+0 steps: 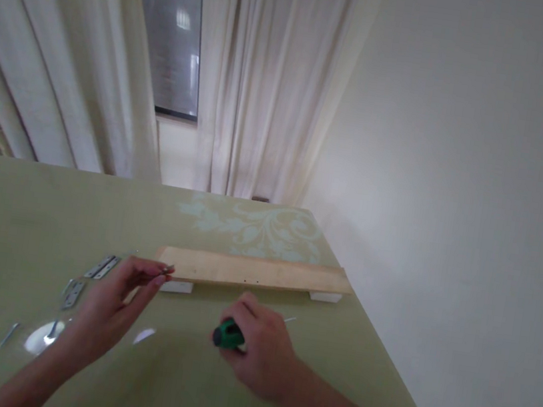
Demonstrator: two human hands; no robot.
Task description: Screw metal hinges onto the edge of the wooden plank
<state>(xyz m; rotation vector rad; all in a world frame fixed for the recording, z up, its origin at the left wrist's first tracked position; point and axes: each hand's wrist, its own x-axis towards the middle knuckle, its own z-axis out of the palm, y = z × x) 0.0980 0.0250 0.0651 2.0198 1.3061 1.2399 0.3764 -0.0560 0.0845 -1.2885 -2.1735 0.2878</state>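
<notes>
My left hand [131,288] is pinched shut on a small screw-like metal piece [168,270], close to the left end of a pale wooden board [262,272]. In my right hand [259,343] is a screwdriver [229,335] with a green handle and dark butt, its thin shaft pointing away to the right. This hand is in front of the board, apart from it. Two small dark holes show near the board's front edge. White blocks [175,286] support the board at both ends.
Metal hinges [103,267] lie left of my left hand, with another hinge plate [73,295] nearer. Thin metal pieces [9,334] rest farther left on the green table [166,377]. A white wall [475,225] runs along the right; curtains [278,83] hang behind.
</notes>
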